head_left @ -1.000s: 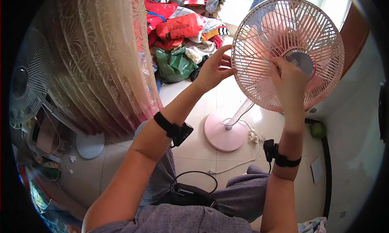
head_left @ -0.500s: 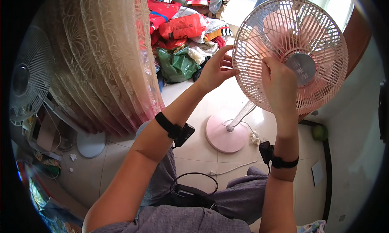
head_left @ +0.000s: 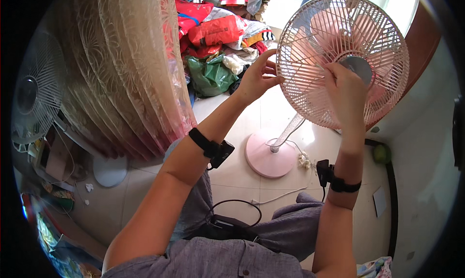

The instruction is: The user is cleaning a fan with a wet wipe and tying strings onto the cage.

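A pink standing fan (head_left: pixel 299 101) with a round wire grille and a grey centre disc (head_left: pixel 357 65) faces me, tilted on its stem. My left hand (head_left: pixel 255 80) is curled at the left rim of the grille, thumb and fingertips gripping its edge. In front of the grille, just left of the centre disc, my right hand (head_left: pixel 349 94) is closed in a pinch. Something thin and pale seems to stick out from its fingertips, too small to name. The fan's round pink base (head_left: pixel 264 157) rests on the tiled floor.
A lace curtain (head_left: pixel 131 75) hangs on the left, with a white fan (head_left: pixel 36 94) beyond it. Bags and clothes, including a green bag (head_left: pixel 210 75), are heaped at the back. A white cord (head_left: pixel 281 198) lies by the base. A green round object (head_left: pixel 381 153) sits at the right wall.
My right hand has moved rightward along the grille, from left of the centre disc to its lower left edge, partly covering it. My left hand stays at the rim.
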`<state>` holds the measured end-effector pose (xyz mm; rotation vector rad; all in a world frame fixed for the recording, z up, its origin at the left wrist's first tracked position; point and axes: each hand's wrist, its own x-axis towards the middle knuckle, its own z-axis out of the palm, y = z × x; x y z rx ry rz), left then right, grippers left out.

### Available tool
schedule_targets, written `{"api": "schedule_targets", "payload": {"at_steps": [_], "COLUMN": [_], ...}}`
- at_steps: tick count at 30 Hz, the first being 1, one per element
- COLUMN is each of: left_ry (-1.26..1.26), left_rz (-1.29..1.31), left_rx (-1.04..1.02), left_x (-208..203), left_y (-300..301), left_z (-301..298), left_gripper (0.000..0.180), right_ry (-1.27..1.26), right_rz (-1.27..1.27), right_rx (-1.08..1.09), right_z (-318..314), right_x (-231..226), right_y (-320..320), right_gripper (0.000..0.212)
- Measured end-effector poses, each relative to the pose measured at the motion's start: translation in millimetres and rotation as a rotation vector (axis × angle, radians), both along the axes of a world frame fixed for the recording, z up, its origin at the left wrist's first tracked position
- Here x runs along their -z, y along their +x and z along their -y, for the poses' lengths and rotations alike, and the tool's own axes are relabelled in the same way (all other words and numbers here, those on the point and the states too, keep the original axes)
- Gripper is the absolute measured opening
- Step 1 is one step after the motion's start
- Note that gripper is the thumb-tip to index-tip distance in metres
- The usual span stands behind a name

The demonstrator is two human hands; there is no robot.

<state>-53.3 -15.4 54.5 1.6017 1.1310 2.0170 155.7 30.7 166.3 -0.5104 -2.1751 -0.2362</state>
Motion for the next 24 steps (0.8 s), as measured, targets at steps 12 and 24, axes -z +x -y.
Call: {"api": "schedule_targets", "payload": {"at_steps": [12, 24], "left_ry": [-0.021, 0.025], "left_rz": [0.040, 0.031], "left_rx": [0.049, 0.075], "left_x": [4.6, 4.1], "left_y": [-4.6, -4.6], "left_z": [-2.0, -6.6], "left_gripper": [0.075, 0.074], "right_ry": [-0.018, 0.001], "right_rz": [0.029, -0.099], "right_rx": [-0.017, -0.072], "right_z": [6.5, -2.0], "right_x": [2.5, -3.7], "right_y": [-3.8, -10.7], "right_gripper": [0.013, 0.013]}}
